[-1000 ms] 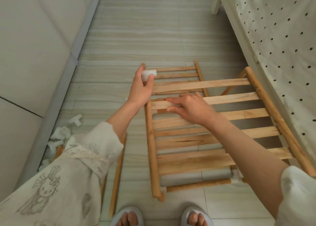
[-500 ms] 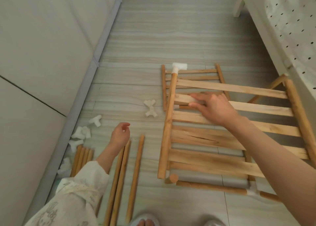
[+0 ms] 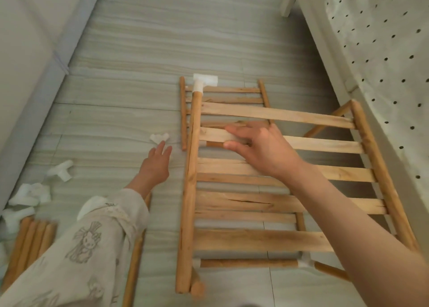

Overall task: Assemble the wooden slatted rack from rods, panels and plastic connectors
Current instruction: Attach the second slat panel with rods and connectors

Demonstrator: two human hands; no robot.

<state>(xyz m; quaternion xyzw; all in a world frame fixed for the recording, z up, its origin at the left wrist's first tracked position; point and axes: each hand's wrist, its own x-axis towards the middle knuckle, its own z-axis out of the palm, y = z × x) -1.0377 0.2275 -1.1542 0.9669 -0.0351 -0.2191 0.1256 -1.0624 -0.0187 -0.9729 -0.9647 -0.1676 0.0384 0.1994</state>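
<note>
Resting across a slat of the slatted panel, the right hand has its fingers extended, thumb under the slat's near edge. The panel lies raised at centre-right; a white T-connector caps its left rail at twelve o'clock. The left hand, fingers straight and holding nothing, reaches toward a loose white connector at ten o'clock. Spare rods lie at eight o'clock.

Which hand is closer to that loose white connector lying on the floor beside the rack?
Left. The left hand reaches toward the white connector, fingertips just short of it. The right hand rests on a slat of the rack, farther off.
</note>
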